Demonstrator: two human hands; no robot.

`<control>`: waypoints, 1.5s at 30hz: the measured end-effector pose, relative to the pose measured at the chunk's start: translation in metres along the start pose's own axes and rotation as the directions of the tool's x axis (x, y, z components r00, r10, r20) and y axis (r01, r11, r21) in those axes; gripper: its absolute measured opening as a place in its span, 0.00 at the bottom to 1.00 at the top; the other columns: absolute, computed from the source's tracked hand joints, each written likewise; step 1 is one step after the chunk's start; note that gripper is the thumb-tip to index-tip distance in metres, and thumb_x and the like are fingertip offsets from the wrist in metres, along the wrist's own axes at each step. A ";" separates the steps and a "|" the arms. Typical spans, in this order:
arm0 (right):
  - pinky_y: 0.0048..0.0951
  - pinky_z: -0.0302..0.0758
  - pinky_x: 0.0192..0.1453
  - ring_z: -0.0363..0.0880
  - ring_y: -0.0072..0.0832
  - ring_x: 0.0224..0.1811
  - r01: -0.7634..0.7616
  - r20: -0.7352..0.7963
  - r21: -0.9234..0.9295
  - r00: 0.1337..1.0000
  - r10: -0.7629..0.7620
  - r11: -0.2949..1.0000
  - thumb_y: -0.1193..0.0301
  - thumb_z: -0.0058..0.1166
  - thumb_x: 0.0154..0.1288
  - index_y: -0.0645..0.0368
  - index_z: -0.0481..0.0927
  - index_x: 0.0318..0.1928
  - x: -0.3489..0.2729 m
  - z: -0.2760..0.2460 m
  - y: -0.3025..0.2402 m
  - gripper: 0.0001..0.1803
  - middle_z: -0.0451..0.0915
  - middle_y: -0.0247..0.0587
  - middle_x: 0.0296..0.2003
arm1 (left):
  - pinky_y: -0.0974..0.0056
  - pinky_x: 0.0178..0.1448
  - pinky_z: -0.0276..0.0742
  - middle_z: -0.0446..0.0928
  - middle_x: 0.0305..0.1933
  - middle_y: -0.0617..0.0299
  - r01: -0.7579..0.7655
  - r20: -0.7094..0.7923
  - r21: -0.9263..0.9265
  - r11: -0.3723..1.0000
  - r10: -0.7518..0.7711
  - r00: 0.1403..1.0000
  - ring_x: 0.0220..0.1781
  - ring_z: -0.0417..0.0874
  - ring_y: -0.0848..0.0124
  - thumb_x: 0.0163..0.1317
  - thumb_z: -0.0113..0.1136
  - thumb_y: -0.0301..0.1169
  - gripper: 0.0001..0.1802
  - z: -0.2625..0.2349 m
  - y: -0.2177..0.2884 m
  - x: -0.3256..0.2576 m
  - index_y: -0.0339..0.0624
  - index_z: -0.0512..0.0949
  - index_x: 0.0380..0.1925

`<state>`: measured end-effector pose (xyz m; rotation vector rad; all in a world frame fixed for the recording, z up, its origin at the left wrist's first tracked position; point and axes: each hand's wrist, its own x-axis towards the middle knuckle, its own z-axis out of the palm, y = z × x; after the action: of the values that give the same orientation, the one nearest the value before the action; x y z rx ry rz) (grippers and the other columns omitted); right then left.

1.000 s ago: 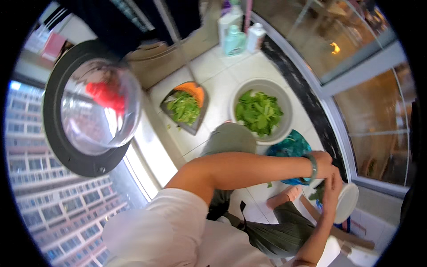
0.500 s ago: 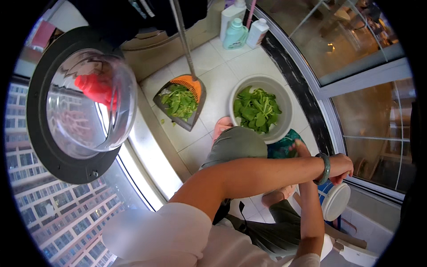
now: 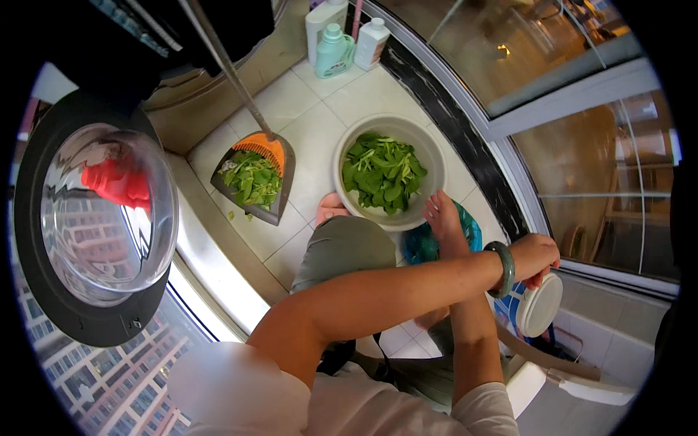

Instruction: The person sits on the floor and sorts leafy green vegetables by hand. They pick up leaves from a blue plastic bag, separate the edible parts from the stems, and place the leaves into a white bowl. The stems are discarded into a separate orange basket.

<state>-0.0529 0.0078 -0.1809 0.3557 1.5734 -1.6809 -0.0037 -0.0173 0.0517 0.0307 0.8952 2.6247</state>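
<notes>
Pale tiled floor [image 3: 313, 120], sliding glass door frame [image 3: 512, 131] w/ dark stone sill to the right of the grey-white basin [image 3: 434, 149], which sits on the tiles & holds a heap of green leaves [image 3: 384, 173]. R hand [image 3: 443, 218] is at the basin's lower-right rim, fingers up & spread fairly wide; can't tell if they touch the rim. Teal plastic bag [image 3: 420, 247] just below the basin, partly hidden behind the R wrist.

L arm crosses over the R forearm, so L hand [image 3: 536, 256] is lower right of the basin, well apart from it, fingers bent down right by the white lid of a blue/white tub [image 3: 542, 305]; tips partly hidden, can't tell if they hold anything. Green bangle [image 3: 502, 269] on L wrist.

Left of basin, apart from it: grey dustpan [image 3: 286, 196] w/ orange teeth & long handle, leafy scraps [image 3: 251, 178] in it, few bits on floor alongside. Pink slipper [image 3: 331, 208] at basin's lower left, nr a knee in grey-green trousers [image 3: 345, 251]. Up beyond the basin, grouped: mint bottle [image 3: 334, 54], white bottle [image 3: 371, 45], taller white container [image 3: 325, 22]. Far left of basin: round clear door w/ dark ring [image 3: 43, 291], sth red [image 3: 116, 180] showing thru.
</notes>
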 end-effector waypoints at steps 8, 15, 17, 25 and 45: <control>0.28 0.72 0.42 0.73 0.27 0.41 0.020 -0.087 0.304 0.996 0.007 0.952 0.59 0.44 0.62 0.56 0.68 0.50 -0.046 -0.110 0.041 0.19 0.73 0.36 0.45 | 0.68 0.25 0.72 0.70 0.24 0.62 -0.107 -0.279 0.114 0.988 0.136 0.951 0.24 0.73 0.74 0.51 0.43 0.27 0.08 -0.026 0.038 -0.024 0.39 0.71 0.29; 0.29 0.74 0.38 0.74 0.25 0.36 -0.055 -0.493 0.345 0.839 0.230 0.937 0.62 0.48 0.60 0.52 0.69 0.50 -0.066 -0.194 0.077 0.18 0.74 0.34 0.39 | 0.66 0.42 0.73 0.75 0.35 0.58 -0.447 -0.268 -0.102 0.889 0.408 0.873 0.37 0.75 0.71 0.57 0.50 0.27 0.09 -0.080 0.104 -0.093 0.36 0.72 0.37; 0.28 0.74 0.39 0.74 0.26 0.37 -0.048 -0.471 0.379 0.850 0.237 0.924 0.62 0.48 0.61 0.52 0.68 0.51 -0.069 -0.199 0.081 0.19 0.74 0.34 0.40 | 0.66 0.42 0.74 0.74 0.36 0.56 -0.449 -0.569 0.016 0.893 0.377 0.731 0.37 0.76 0.68 0.58 0.51 0.28 0.12 -0.108 0.102 -0.132 0.34 0.72 0.40; 0.28 0.72 0.36 0.73 0.23 0.33 -0.068 -0.456 0.421 0.846 0.276 0.905 0.62 0.46 0.61 0.53 0.71 0.41 -0.072 -0.199 0.095 0.11 0.75 0.30 0.34 | 0.53 0.53 0.73 0.66 0.44 0.46 -0.543 -0.985 -0.137 0.828 -0.054 0.166 0.44 0.71 0.54 0.59 0.42 0.26 0.13 -0.350 0.040 -0.339 0.28 0.64 0.42; 0.41 0.72 0.44 0.73 0.46 0.44 -0.188 -0.286 -0.924 0.917 -0.277 0.332 0.72 0.44 0.56 0.58 0.69 0.49 0.002 -0.200 0.136 0.18 0.71 0.48 0.47 | 0.68 0.41 0.73 0.68 0.52 0.54 0.037 -0.150 0.860 0.509 0.183 0.972 0.42 0.76 0.71 0.58 0.48 0.23 0.30 0.011 0.040 -0.038 0.43 0.52 0.61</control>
<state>-0.0203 0.2052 -0.3174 -0.0025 2.6057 -0.4063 0.0197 -0.0530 0.0874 0.0293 2.2544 1.9583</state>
